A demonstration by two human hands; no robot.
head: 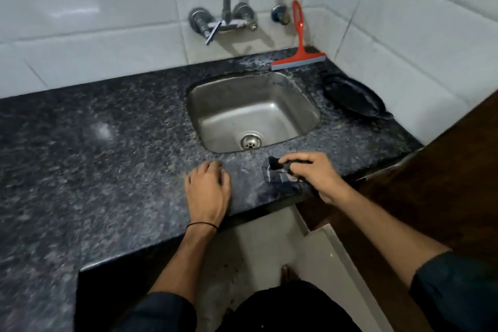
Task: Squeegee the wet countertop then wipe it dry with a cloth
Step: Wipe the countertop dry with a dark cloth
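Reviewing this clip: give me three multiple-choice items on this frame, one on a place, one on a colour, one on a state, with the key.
1. Where is the squeegee?
A. in the sink
B. behind the sink, propped against the tiled wall
C. in the left hand

2. What colour is the squeegee's handle?
A. red
B. blue
C. white

3. What is the right hand doing?
A. resting empty
B. turning the tap
C. gripping a dark cloth on the countertop

Key: B, its handle rests against the tiles; A, plainly red; C, fingers close on the cloth while the left hand lies flat.
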